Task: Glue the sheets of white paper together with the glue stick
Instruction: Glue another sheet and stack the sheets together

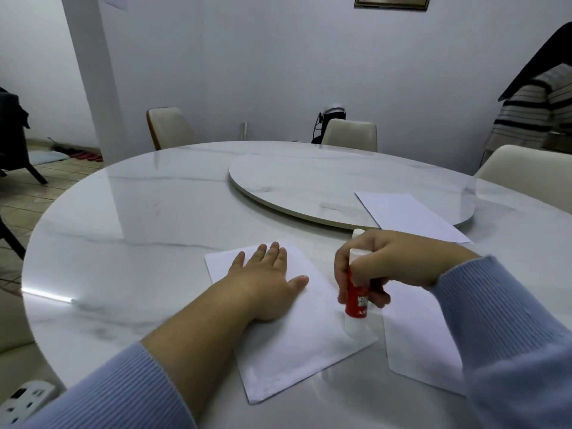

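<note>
White marble makes up the round tabletop [139, 212], and its left half lies bare, with room to slide a sheet that way. Pale-blue sleeves frame both arms. Flat on the near sheet of paper [291, 345], the left hand [266, 283] has its fingers straight and spread, grasping nothing; the likely reason is to pin the sheet so it does not drag under the glue. Near that sheet's right edge, the glue stick [356, 297] stands almost upright, its pale tip down on the paper near the right corner, with the right hand [371, 267] curled round its red barrel. Working this close to the edge, a stroke could run off onto the marble. Just beside, apart by a narrow strip of tabletop, a second sheet [418, 345] waits, partly under the right sleeve. Farther back right, a third sheet [408, 216] overlaps the turntable [309, 178] rim.
</note>
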`<act>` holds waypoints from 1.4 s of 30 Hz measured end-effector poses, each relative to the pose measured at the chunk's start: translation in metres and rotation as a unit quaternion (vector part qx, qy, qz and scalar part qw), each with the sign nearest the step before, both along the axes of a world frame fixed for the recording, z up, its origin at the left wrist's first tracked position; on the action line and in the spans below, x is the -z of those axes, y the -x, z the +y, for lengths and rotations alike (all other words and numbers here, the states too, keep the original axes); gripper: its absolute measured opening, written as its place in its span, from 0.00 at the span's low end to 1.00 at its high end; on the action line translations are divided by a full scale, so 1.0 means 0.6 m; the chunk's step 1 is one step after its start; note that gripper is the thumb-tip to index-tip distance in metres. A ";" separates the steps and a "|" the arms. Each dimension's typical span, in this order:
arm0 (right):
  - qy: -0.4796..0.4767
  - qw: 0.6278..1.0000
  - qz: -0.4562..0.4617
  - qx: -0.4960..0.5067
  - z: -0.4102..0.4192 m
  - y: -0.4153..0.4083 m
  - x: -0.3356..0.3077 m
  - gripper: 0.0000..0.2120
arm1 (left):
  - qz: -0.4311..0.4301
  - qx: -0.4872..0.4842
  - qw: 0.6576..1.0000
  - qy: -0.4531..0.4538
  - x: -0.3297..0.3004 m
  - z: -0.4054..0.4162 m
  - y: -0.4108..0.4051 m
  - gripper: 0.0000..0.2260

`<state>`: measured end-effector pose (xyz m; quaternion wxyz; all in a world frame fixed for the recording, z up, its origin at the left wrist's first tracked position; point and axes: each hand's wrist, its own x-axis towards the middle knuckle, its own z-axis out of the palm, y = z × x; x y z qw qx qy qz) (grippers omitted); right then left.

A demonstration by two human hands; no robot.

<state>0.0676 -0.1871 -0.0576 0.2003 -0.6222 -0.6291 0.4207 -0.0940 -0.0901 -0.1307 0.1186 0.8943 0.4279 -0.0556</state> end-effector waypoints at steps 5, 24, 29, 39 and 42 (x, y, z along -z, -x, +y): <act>-0.024 0.993 0.117 0.001 -0.006 -0.021 0.014 0.08 | -0.013 0.055 0.998 0.019 -0.015 0.010 0.011 0.31; -0.347 0.887 0.101 0.289 0.022 -0.020 0.053 0.08 | -0.136 0.047 0.990 -0.007 -0.021 -0.031 0.002 0.24; -0.285 0.928 0.041 0.239 0.035 -0.012 0.070 0.07 | -0.024 0.032 0.999 -0.030 0.007 -0.030 -0.010 0.32; -0.231 0.957 -0.023 0.176 0.030 -0.004 0.043 0.06 | -0.015 0.025 0.999 -0.027 0.003 -0.030 -0.015 0.31; -0.176 0.974 -0.015 0.142 0.019 -0.007 0.029 0.07 | -0.018 0.025 0.999 -0.025 0.002 -0.033 -0.015 0.31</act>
